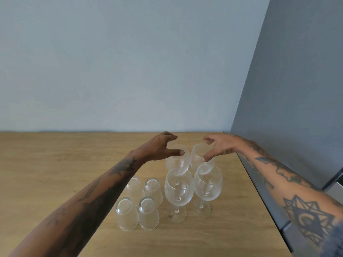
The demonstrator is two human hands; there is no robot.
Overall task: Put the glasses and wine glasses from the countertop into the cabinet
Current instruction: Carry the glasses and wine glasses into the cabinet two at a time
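Clear, thin glass throughout: four wine glasses [193, 182] and four upturned glasses [139, 203] stand lower centre on the wooden counter [55, 164]; we judge them light, slippery, fragile; our left hand [159, 147] and right hand [219, 147] hover open over the rear pair; grasp bowls gently.

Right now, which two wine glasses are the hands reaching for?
The two far wine glasses, nearest the wall; the near pair stands untouched.

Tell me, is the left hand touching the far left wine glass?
Touching: in the head view the left hand arches over the far left wine glass, its thumb pressed against the rim.
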